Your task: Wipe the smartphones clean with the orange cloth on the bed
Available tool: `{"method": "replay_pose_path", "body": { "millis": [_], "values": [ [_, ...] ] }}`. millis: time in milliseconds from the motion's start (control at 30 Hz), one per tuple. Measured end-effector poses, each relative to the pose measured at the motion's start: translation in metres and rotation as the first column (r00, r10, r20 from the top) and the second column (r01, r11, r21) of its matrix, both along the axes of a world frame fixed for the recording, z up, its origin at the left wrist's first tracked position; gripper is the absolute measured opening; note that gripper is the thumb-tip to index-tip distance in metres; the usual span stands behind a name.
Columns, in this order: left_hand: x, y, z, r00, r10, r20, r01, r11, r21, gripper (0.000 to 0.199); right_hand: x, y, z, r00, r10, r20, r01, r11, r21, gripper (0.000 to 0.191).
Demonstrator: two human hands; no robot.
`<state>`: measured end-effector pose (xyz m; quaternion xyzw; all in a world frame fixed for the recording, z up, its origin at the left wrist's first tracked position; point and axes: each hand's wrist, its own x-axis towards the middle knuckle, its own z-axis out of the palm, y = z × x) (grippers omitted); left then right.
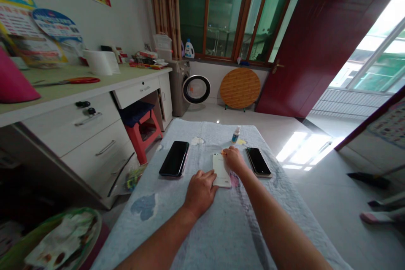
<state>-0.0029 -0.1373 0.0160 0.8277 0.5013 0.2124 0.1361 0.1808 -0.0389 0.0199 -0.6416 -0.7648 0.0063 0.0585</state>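
A white phone (220,172) lies with its pale back up on the cloth-covered table. My left hand (200,192) grips its left edge, fingertips on the side and thumb near the lower corner. At the phone's upper right, my right hand (234,160) is closed with its fingers bunched; a small orange bit shows at the fingertips, too little to name. Left of them lies a large black phone (175,159), screen up. A second dark-screened phone (258,162) rests to the right. Beyond my right hand stands a small spray bottle (236,135) with a blue label.
A light blue patterned cloth (221,228) covers the table. To the left are a white desk (79,130), a red stool (142,135) and a waste bin (91,236). Behind stand a washing machine (179,88) with its door open and a folded round table (240,89).
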Motion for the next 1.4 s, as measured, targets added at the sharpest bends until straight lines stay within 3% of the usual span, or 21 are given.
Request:
{"method": "replay_pose_path", "body": {
  "millis": [100,433,667,833,1100,1267,1400],
  "values": [
    [0.000,0.001,-0.001,1.000,-0.006,0.003,0.006,1.000,-0.005,0.034,-0.004,-0.005,0.000,1.000,-0.021,-0.007,0.021,1.000,0.011,0.033],
    [-0.002,0.003,-0.003,0.999,0.002,0.051,0.000,0.999,-0.041,0.038,-0.026,-0.008,0.000,0.978,0.186,-0.093,-0.186,0.983,0.007,0.031],
    [-0.002,0.006,-0.018,0.986,0.042,0.163,-0.048,0.998,0.033,0.076,-0.023,-0.047,0.007,0.912,0.359,-0.199,-0.371,0.929,-0.022,0.023],
    [-0.003,0.007,-0.023,0.988,0.048,0.148,-0.057,0.997,0.057,0.071,-0.026,-0.075,0.017,0.872,0.399,-0.283,-0.433,0.899,-0.066,0.018],
    [-0.004,0.006,-0.008,1.000,0.001,0.022,-0.001,1.000,-0.013,0.044,-0.008,-0.093,0.016,0.860,0.342,-0.378,-0.389,0.919,-0.055,0.020],
    [-0.003,0.005,-0.004,1.000,-0.013,-0.003,0.013,0.999,-0.040,0.047,0.000,-0.082,0.003,0.925,0.224,-0.307,-0.235,0.972,0.002,0.028],
    [-0.002,0.005,-0.001,1.000,-0.020,0.005,0.020,0.999,-0.042,0.045,-0.006,-0.065,-0.002,0.953,0.226,-0.204,-0.223,0.974,0.041,0.028]
  ]
}}
